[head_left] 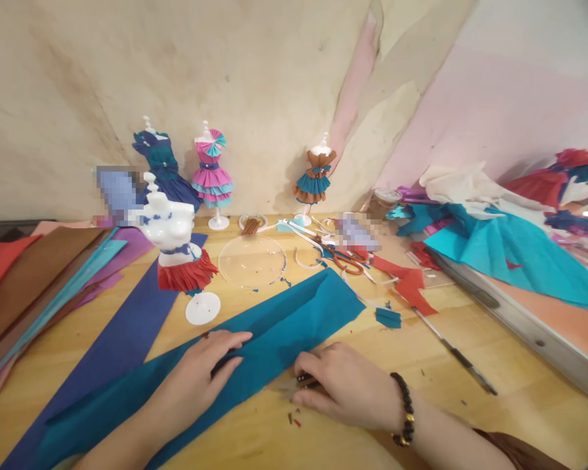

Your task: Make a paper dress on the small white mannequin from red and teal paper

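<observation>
A long strip of teal crepe paper [294, 320] lies slantwise across the wooden table [470, 405]. My left hand [200, 375] rests flat on it, fingers stretched out and pressing near a fold. My right hand [345, 385], with a dark bead bracelet at the wrist, is curled at the strip's near edge, its fingers closed on a small dark object that I cannot make out. A white mini mannequin [176, 251] in a red fringed skirt stands just behind the strip.
Dressed mannequins stand by the wall: blue [163, 166], pink [212, 173], brown-teal [316, 179]. Paper sheets [44, 274] are stacked left, a navy strip [122, 339] beside them. A clear disc [252, 261], scissors [347, 260], a pen [453, 352] and paper scraps lie right.
</observation>
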`<state>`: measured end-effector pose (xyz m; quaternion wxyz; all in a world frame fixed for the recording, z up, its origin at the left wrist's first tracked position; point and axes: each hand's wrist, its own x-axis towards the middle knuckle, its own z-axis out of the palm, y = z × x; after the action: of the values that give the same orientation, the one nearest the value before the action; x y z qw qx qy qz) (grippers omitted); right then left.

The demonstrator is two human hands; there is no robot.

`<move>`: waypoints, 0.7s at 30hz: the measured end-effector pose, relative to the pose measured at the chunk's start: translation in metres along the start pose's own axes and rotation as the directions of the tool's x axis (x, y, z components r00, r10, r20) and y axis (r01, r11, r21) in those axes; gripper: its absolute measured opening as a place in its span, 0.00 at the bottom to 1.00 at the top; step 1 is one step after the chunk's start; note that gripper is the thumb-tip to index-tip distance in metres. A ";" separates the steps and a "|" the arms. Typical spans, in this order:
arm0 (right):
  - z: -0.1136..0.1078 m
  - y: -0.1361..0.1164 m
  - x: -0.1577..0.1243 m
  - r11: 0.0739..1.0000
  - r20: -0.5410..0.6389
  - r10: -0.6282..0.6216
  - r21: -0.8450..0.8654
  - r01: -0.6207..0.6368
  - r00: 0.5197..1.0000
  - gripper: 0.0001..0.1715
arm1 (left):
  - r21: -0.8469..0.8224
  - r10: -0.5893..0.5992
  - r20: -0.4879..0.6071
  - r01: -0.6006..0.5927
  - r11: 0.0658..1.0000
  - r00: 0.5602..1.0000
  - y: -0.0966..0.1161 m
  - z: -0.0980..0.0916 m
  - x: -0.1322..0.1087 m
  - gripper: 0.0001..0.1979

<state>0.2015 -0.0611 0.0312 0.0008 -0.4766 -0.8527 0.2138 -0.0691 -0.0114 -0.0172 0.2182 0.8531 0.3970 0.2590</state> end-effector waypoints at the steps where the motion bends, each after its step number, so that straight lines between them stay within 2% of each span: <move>1: -0.002 0.001 -0.001 1.000 0.001 0.020 0.002 -0.020 1.000 0.17 | -0.003 -0.004 0.000 0.004 1.000 1.000 0.000 0.000 0.000 0.15; 5: -0.007 0.005 -0.002 0.997 -0.010 0.070 0.029 -0.070 0.997 0.14 | -0.025 0.001 0.003 -0.001 1.000 1.000 0.001 -0.002 0.000 0.15; 12: -0.003 0.004 -0.002 0.997 -0.046 0.040 0.067 -0.037 0.998 0.14 | -0.049 0.010 -0.004 -0.010 0.999 1.000 0.003 -0.003 -0.001 0.15; 21: -0.001 0.008 0.001 0.992 -0.073 0.066 0.112 -0.057 0.995 0.12 | -0.053 0.007 -0.018 -0.008 0.999 1.000 0.004 -0.004 0.001 0.15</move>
<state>0.2077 -0.0566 0.0295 0.0529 -0.5097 -0.8239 0.2421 -0.0682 -0.0121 -0.0116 0.2361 0.8461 0.3888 0.2779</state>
